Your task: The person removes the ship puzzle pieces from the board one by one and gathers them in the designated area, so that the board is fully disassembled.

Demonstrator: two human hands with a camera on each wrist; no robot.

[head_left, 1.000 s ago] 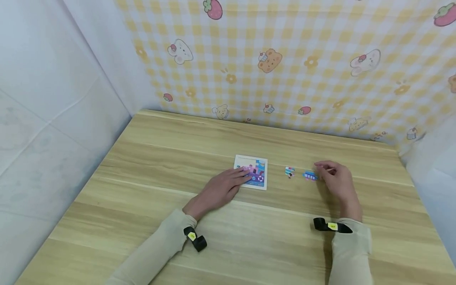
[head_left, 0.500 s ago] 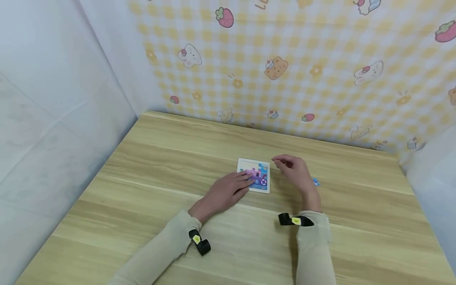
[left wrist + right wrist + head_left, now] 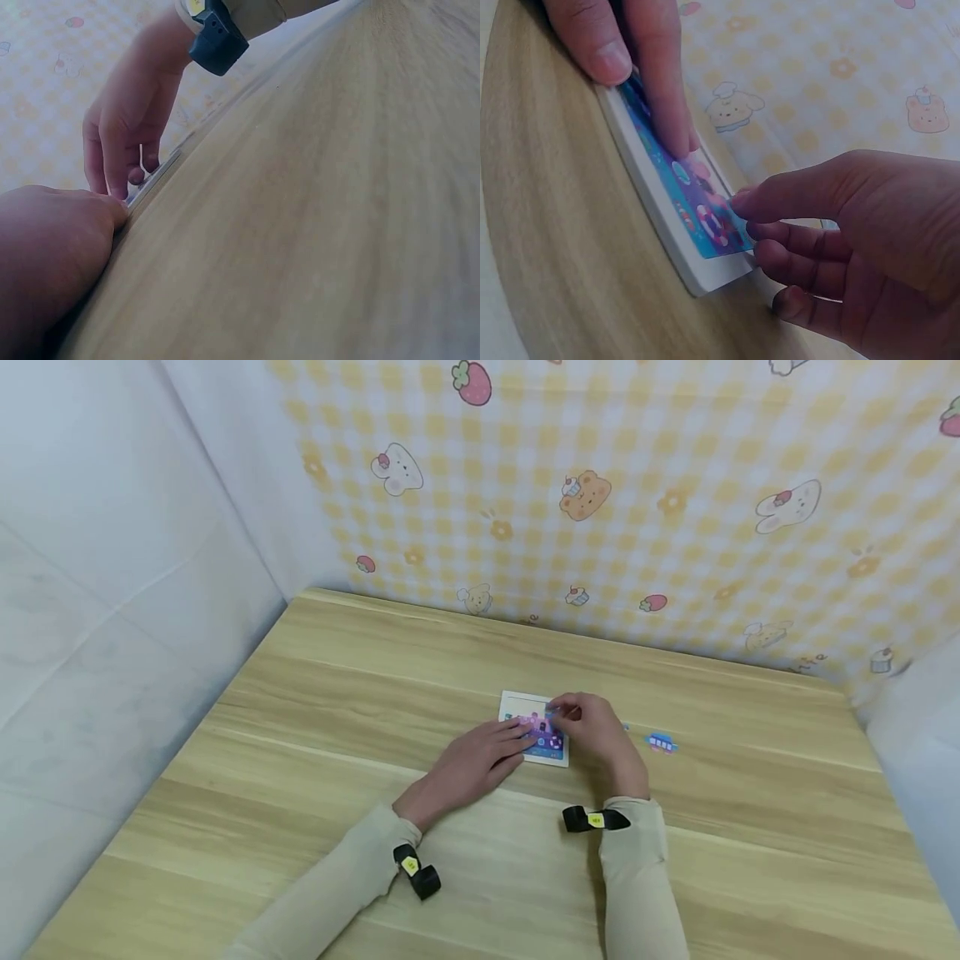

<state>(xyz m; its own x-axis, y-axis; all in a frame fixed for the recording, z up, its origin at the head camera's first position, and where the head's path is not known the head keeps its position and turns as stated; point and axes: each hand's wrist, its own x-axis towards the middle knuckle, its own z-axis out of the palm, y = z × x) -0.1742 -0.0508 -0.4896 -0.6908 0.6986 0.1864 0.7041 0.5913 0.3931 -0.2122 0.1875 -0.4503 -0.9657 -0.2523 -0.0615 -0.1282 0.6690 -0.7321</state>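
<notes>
A square jigsaw puzzle in a white frame (image 3: 512, 694) lies on the wooden table in the head view. My left hand (image 3: 474, 766) rests on its left part with straight fingers. In the right wrist view, that hand's thumb (image 3: 609, 61) lies along the rim. My right hand (image 3: 598, 732) is at the puzzle's right side, fingers bent. Its fingertips touch the picture beside a printed lifebuoy; whether they pinch a piece is hidden. A pale unfilled area shows at the puzzle's upper left. One loose blue puzzle piece (image 3: 661, 742) lies to the right.
A sliver of another blue piece (image 3: 626, 727) shows just behind the right hand. The table (image 3: 375, 693) meets a yellow checked curtain (image 3: 637, 552) at the back. A white wall (image 3: 112, 568) stands at the left.
My right hand has moved left from beside the loose pieces to the puzzle's right side. My left hand has stayed on the puzzle. The head view has shifted slightly.
</notes>
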